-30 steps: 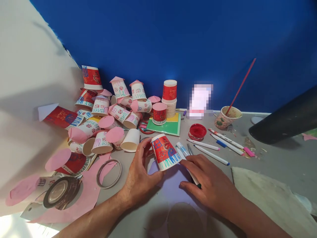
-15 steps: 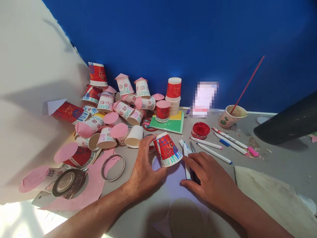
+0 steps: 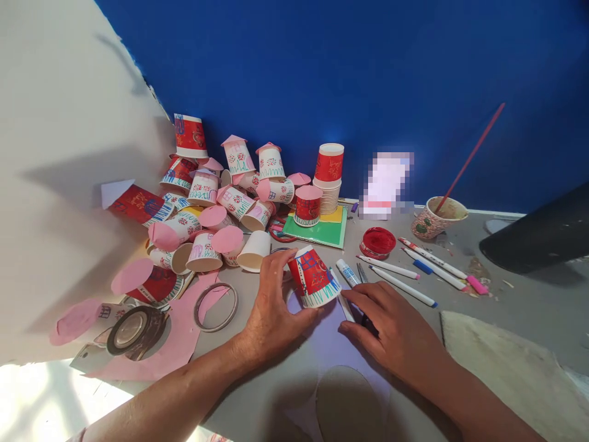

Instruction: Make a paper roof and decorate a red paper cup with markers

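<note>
My left hand point(image 3: 276, 307) grips a red-and-white paper cup point(image 3: 315, 273) between thumb and fingers. The cup is upside down and tilted, with a blue window drawn on it and blue and green strokes along its rim band. My right hand point(image 3: 391, 322) pinches a slim white marker point(image 3: 346, 309); its upper end reaches the cup's right edge, where I cannot tell if it touches. A glue stick point(image 3: 347, 272) and grey tweezers or scissors tips point(image 3: 362, 273) lie just beyond my right fingers. Purple paper point(image 3: 329, 334) lies beneath both hands.
Decorated cups with pink paper tops point(image 3: 234, 202) are heaped at left. A cup stack point(image 3: 329, 178) stands at the wall. Several markers point(image 3: 402, 286) lie right, near a red tin point(image 3: 377, 244), a cup with a stick point(image 3: 430, 224) and a cloth point(image 3: 497, 362). Tape rolls point(image 3: 216, 307) lie left.
The whole view has shifted slightly, so the scene sits further right. My left hand still holds the cup, and the marker in my right hand is now tilted toward the cup's rim.
</note>
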A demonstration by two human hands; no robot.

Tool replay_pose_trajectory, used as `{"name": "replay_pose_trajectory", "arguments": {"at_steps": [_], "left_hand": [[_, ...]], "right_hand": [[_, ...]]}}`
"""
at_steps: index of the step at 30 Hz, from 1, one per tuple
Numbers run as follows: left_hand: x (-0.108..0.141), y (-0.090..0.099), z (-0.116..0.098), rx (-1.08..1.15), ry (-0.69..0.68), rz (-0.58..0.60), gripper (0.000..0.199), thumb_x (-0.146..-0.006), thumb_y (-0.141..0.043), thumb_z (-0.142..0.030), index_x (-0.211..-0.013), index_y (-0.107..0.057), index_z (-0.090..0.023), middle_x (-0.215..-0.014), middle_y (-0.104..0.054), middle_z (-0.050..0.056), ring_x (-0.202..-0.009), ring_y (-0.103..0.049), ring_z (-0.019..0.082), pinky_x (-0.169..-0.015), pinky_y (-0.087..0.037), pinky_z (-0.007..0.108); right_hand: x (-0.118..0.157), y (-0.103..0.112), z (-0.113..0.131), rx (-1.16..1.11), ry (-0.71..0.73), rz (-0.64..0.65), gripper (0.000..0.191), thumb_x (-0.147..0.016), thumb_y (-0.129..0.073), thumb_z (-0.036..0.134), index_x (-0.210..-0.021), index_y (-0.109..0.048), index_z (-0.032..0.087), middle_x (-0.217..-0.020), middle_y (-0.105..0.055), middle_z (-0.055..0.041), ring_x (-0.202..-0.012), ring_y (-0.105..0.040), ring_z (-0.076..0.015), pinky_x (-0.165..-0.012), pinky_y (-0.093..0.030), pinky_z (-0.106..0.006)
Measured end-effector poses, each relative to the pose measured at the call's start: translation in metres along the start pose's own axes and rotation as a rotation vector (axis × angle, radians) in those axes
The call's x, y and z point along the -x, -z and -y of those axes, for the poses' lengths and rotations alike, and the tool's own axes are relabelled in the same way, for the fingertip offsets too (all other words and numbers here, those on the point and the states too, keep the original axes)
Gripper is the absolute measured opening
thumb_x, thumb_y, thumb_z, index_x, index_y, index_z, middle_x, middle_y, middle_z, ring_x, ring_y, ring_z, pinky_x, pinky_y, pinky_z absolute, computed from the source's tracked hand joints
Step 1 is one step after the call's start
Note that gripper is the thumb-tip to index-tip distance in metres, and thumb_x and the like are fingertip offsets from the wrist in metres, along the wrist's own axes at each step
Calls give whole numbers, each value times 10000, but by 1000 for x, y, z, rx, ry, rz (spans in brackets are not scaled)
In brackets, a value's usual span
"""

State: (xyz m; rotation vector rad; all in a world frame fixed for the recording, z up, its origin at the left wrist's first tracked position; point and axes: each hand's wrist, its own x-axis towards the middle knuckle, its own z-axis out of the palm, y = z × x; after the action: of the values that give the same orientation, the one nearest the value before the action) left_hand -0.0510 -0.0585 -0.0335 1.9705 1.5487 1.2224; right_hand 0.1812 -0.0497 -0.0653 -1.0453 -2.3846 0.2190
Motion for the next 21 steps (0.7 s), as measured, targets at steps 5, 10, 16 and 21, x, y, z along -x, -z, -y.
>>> {"name": "replay_pose_trajectory", "arguments": {"at_steps": [5, 10, 16, 21], "left_hand": [[4, -3, 7, 99, -83, 60, 804, -756, -746, -124, -1456, -381, -276, -1426, -487, 117, -1325, -536, 287, -1085, -537, 480], [7, -4, 13, 80, -291, 154, 823, -804, -635, -19, -1531, -328, -248, -1526, -438, 159, -1477, -402, 292, -1206, -437, 493], [8, -3, 12, 103, -355, 247, 805, -818, -641, -40, -1535, -330, -234, -1540, -442, 180, -1484, -409, 314, -1223, -410, 534], [7, -1, 11, 115, -344, 289, 806, -828, -634, -41, -1544, -323, -247, -1547, -439, 170, -1487, -402, 311, -1224, -410, 541]], "right_hand": [[0, 0, 1, -34, -56, -145, 506, -931, -688, 278, -1394, -499, 198, -1193, -665, -141, -1099, -629, -308, -927, -574, -468], [-2, 4, 0, 15, -87, -176, 748, -905, -690, 293, -1556, -329, 225, -1339, -598, -175, -1203, -591, -347, -987, -556, -527], [-4, 8, -3, -2, -33, -127, 829, -882, -621, 151, -1612, -244, 262, -1439, -524, -167, -1303, -533, -338, -1056, -523, -527], [-3, 10, -3, -56, -26, -100, 850, -864, -628, 135, -1610, -247, 280, -1446, -516, -151, -1323, -516, -322, -1080, -508, -517]]}}
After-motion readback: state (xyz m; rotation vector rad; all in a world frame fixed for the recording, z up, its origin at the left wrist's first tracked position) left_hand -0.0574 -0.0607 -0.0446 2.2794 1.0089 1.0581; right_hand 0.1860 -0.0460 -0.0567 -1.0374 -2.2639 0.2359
